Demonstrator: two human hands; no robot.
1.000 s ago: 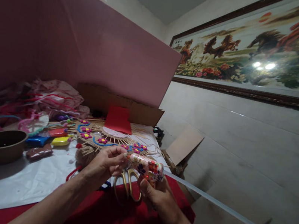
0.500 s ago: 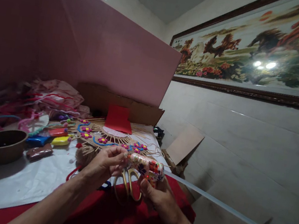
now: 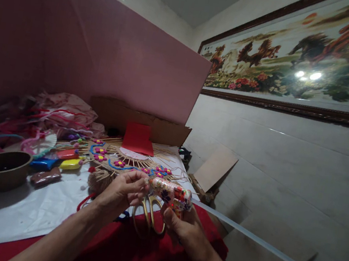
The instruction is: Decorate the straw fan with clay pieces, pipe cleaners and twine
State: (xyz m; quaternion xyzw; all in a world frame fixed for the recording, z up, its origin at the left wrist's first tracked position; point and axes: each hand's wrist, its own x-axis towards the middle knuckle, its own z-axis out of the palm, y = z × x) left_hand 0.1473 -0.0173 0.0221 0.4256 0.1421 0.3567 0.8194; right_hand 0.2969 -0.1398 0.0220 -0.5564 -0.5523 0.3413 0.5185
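Note:
My right hand (image 3: 184, 227) is wrapped round the handle of a flower-patterned hot glue gun (image 3: 169, 191), whose nozzle points left. From its back a long translucent glue stick (image 3: 250, 235) runs out to the lower right. My left hand (image 3: 129, 187) is closed in a pinch close to the nozzle; what its fingertips hold is hidden. Gold-handled scissors (image 3: 149, 219) lie just below the glue gun, between both hands. Behind the hands is a craft piece (image 3: 111, 162) of cardboard and thin sticks, with blue cord and pink-and-yellow flowers.
A dark bowl (image 3: 3, 167) stands at the left, beside blue, red, yellow and brown packets (image 3: 71, 163). Red paper (image 3: 139, 139) leans near a cardboard strip (image 3: 168, 130) at the back. Twine (image 3: 99, 180) sits left of my left hand. Red cloth (image 3: 129, 251) covers the near edge.
The free end of the glue stick has shifted slightly right and down. Both hands stay almost where they were.

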